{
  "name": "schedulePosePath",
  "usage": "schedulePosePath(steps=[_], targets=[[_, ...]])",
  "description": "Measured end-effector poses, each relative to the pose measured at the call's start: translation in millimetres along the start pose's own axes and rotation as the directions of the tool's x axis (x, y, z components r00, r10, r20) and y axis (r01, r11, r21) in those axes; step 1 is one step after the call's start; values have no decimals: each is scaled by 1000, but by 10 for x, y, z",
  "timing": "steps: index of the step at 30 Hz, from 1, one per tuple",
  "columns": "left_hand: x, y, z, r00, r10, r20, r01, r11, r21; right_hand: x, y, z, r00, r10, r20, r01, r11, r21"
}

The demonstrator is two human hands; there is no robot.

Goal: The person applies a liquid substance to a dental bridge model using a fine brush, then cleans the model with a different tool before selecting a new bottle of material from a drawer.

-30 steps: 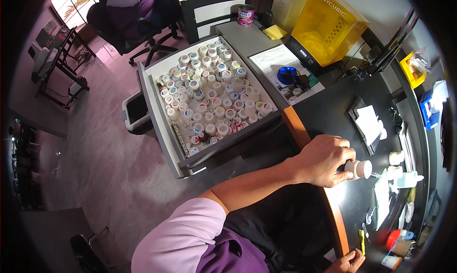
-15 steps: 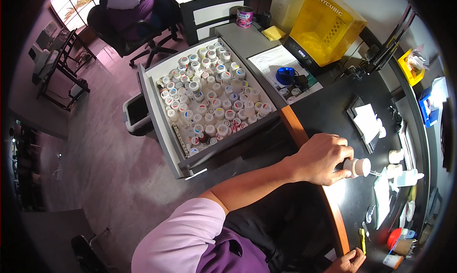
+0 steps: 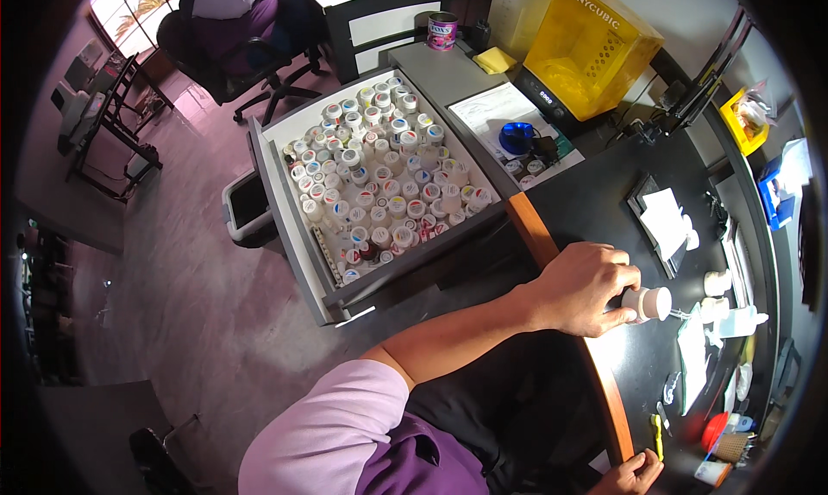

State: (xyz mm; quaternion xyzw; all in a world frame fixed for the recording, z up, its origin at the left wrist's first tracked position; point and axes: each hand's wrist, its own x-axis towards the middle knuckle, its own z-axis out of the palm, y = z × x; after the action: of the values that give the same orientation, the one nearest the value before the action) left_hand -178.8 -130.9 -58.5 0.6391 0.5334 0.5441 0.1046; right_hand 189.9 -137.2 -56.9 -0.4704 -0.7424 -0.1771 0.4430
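Observation:
My left hand [image 3: 586, 288] reaches across the wooden desk edge, its fingers wrapped round a small white bottle [image 3: 636, 303] with a pale round cap. The bottle is tilted sideways over the black desktop, cap pointing right. Low at the right, my right hand [image 3: 634, 474] is by the desk edge with its fingers bent together. A slim yellow tool [image 3: 658, 439] meets its fingertips; whether the fingers grip it I cannot make out. Beyond the bottle are a folded pale cloth or paper [image 3: 693, 366], a translucent squeeze bottle [image 3: 737, 322] and a small white jar [image 3: 718, 283].
An open drawer [image 3: 297, 262] full of white-capped bottles stands left of the desk. Behind are a yellow transparent machine cover [image 3: 591, 46], a blue object [image 3: 517, 137] and a purple tin [image 3: 442, 31]. A bin [image 3: 237, 206] stands beside the drawer. A seated person [image 3: 233, 12] is far back.

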Motion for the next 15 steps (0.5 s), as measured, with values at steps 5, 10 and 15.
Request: schedulePosePath(steps=[5, 10, 15], targets=[[0, -8, 1, 1000, 7, -5, -7, 1000, 4, -4, 24, 4, 1000, -8, -7, 8, 1000, 10], [-5, -3, -4, 1000, 17, -12, -17, 1000, 2, -10, 24, 10, 1000, 6, -5, -6, 1000, 17], [-3, -6, 3, 1000, 17, -9, -17, 1000, 2, -11, 34, 5, 1000, 25, -1, -25, 1000, 2]])
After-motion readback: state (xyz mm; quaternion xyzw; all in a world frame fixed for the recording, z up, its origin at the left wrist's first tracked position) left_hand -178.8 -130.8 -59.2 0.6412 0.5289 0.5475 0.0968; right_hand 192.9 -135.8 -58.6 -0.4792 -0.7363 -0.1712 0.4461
